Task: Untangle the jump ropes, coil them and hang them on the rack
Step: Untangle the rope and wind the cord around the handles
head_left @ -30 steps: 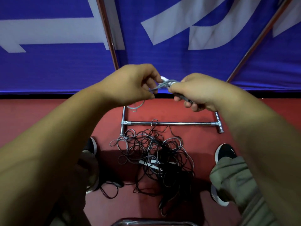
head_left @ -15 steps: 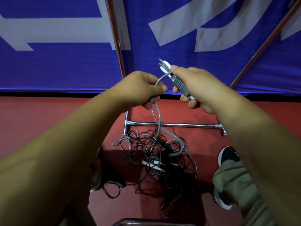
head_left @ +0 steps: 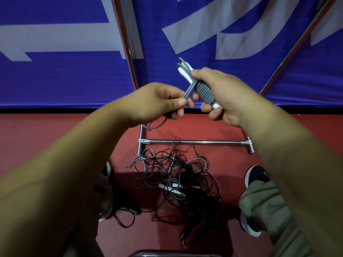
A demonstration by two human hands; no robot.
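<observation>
Grey jump rope, its cord wound in tight turns round a pair of white handles, is held up in the air above the floor, in front of the banner. The right hand grips this bundle, fingers curled round the wound part, with the white handle tips and a few cord loops sticking out above the thumb. The left hand pinches the loose stretch of the same cord between thumb and forefinger, just beside the bundle; a short length of cord hangs below that hand.

Beneath the hands, a tangle of black and grey ropes lies on the red floor, with two white handles in the heap. The tangle's far side touches the chrome base bar of the rack, which lies near the floor's far edge. Two rack uprights rise from there against the blue banner with white shapes. A black shoe and an olive trouser leg stand to the right of the tangle.
</observation>
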